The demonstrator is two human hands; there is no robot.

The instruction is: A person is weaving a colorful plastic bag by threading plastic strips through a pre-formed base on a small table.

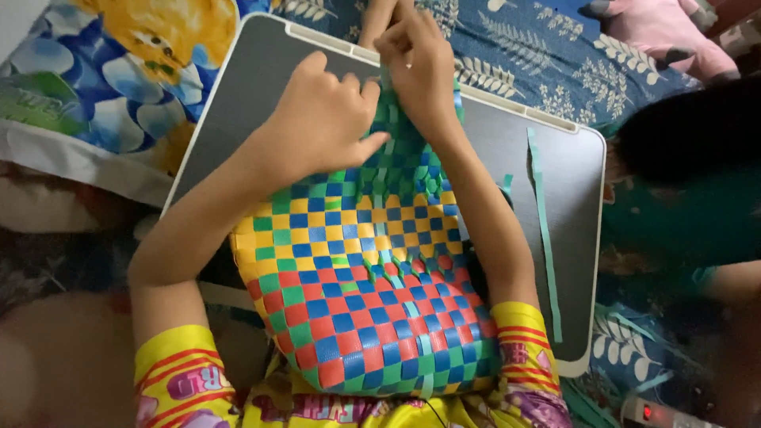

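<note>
a checkered woven basket of red, blue, yellow and green plastic strips (365,293) lies across a grey lap table (238,103). left hand (321,123) presses its weave; right hand (420,67) has its grip pinched on green strip ends at the far edge. it looks light, springy and slick, best held by the firm woven body.
</note>
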